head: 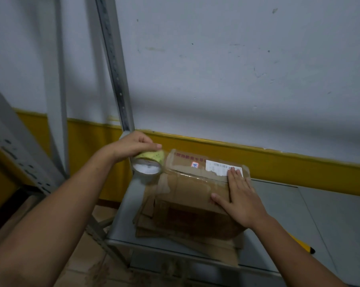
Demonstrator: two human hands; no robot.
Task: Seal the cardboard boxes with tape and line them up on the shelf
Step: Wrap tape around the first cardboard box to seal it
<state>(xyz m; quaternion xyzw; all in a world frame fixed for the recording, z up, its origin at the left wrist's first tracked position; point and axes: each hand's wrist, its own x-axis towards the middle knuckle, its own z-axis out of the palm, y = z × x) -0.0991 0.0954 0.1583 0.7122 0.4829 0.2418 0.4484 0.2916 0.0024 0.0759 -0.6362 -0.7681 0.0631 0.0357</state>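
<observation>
Box (187, 191) on flattened cardboard (195, 243) | left hand (133, 145) grips tape roll (152, 156) near post (115, 65) | right hand (241, 195) flat atop

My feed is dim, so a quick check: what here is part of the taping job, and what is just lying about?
In the job: tape roll gripped by the left hand; cardboard box under the flat right hand; grey shelf.
Lying about: flattened cardboard under the box; yellow-and-black object beside the right forearm.
</observation>
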